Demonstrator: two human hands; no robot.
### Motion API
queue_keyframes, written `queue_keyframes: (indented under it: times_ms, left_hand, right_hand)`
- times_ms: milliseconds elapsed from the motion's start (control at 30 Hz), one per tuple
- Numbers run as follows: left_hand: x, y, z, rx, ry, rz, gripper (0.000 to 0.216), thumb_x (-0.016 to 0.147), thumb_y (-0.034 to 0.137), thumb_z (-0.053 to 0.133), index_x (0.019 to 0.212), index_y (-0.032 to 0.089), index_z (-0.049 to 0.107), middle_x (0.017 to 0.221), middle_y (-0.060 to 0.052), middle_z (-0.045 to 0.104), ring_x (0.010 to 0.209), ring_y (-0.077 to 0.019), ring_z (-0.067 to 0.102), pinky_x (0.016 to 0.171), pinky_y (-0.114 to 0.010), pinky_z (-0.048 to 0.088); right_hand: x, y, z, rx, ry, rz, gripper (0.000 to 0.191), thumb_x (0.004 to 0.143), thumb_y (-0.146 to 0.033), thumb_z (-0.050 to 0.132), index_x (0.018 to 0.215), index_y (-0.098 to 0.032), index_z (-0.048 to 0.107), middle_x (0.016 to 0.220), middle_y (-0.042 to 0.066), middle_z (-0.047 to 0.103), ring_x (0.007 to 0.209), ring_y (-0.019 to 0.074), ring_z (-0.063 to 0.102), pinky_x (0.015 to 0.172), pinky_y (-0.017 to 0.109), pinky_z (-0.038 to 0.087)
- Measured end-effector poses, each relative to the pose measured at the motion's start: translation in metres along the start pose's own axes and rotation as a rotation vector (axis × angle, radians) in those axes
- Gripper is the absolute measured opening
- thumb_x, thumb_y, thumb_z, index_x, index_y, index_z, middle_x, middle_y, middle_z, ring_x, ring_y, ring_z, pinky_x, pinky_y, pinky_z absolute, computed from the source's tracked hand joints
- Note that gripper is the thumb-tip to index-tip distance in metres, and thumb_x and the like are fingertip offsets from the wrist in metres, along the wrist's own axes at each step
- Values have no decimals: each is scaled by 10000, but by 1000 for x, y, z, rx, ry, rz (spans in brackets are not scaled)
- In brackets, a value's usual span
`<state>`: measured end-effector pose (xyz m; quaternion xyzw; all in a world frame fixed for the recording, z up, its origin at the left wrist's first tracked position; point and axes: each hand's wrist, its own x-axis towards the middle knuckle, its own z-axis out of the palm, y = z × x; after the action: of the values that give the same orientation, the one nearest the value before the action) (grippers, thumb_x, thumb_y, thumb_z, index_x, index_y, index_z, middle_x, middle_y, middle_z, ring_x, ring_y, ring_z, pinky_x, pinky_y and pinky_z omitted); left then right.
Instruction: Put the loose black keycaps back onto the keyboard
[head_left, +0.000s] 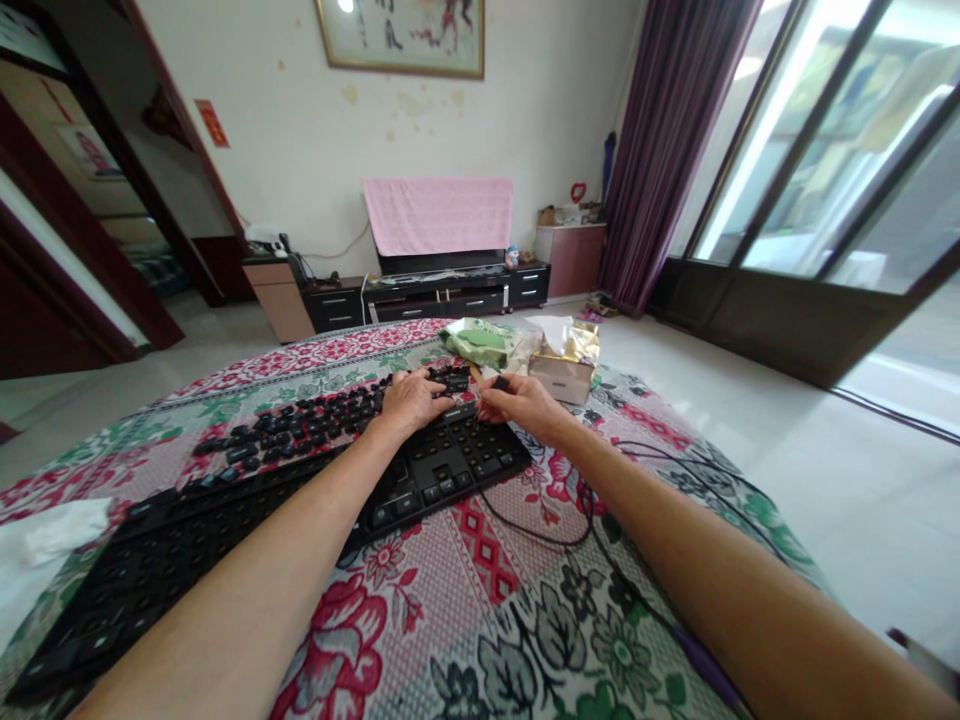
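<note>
A black keyboard (pixel 450 470) lies across a floral tablecloth (pixel 480 600), its cable (pixel 570 530) looping off to the right. Behind it several loose black keycaps (pixel 300 425) lie in rows on the cloth. My left hand (pixel 411 400) rests palm down on the far keycaps next to the keyboard's back edge. My right hand (pixel 521 402) is at the keyboard's far right corner, fingers pinched on a small black keycap (pixel 501 383). A thin wooden stick (pixel 475 373) shows just above the hands; whether either hand holds it is unclear.
A green packet (pixel 480 342) and a gold tissue box (pixel 566 365) sit at the table's far edge. White tissue (pixel 52 535) lies at the left. Beyond are a TV stand with a pink cloth (pixel 439 215), purple curtains and glass doors on the right.
</note>
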<state>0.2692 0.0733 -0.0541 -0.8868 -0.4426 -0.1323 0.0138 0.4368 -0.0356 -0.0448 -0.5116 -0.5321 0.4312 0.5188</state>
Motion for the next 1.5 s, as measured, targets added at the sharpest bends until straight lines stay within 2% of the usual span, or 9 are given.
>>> queue_keyframes:
  times_ms: [233, 500, 833, 967, 1133, 1300, 1500]
  left_hand:
    - [-2, 4, -6, 16, -29, -35, 308, 772, 532, 528, 871, 320, 728, 1099, -23, 579, 1075, -266, 447, 907, -355, 363]
    - [-1, 4, -7, 30, -21, -8, 290, 758, 504, 562, 871, 297, 732, 1106, -34, 588, 1076, -274, 441, 879, -347, 371]
    - [-1, 4, -7, 43, -7, 28, 306, 783, 492, 532, 871, 284, 739, 1049, -50, 609, 1045, -279, 475, 865, -354, 372]
    - [-1, 4, -7, 10, 3, 21, 248, 759, 439, 580, 843, 272, 744, 1032, -54, 616, 1056, -282, 481, 875, -352, 369]
    - [0, 5, -7, 27, 9, 2, 242, 738, 462, 591, 804, 290, 748, 1006, -36, 634, 1050, -282, 488, 831, -339, 388]
    - [1, 1, -4, 48, 11, 32, 267, 754, 487, 560, 800, 302, 747, 969, -28, 644, 1018, -265, 504, 816, -333, 381]
    - [2, -4, -3, 33, 10, 139, 270, 795, 464, 521, 789, 310, 743, 936, -21, 650, 986, -231, 536, 869, -347, 341]
  right_hand:
    - [0, -1, 0, 21, 17, 12, 139, 728, -303, 602, 714, -168, 569, 647, 17, 643, 592, 106, 608, 562, 218, 473]
    - [-2, -5, -8, 38, -59, 46, 161, 713, -325, 632, 708, -169, 592, 676, 15, 651, 591, 99, 605, 584, 221, 485]
    - [-1, -3, -9, 21, -38, 45, 164, 718, -328, 637, 695, -168, 608, 671, 22, 659, 581, 98, 601, 576, 219, 481]
    - [-1, -1, -10, 15, -47, 41, 171, 718, -338, 637, 696, -171, 608, 668, 18, 657, 585, 98, 601, 587, 223, 481]
    - [-2, -3, -9, 8, -52, 43, 167, 726, -334, 627, 700, -171, 606, 682, 21, 659, 593, 98, 601, 588, 220, 478]
    - [-1, -4, -9, 0, -56, 53, 165, 733, -332, 620, 696, -173, 598, 683, 16, 654, 597, 95, 602, 594, 217, 475]
    - [-2, -3, -9, 7, -53, 42, 184, 721, -353, 632, 709, -173, 593, 692, 19, 659, 607, 102, 608, 598, 222, 478]
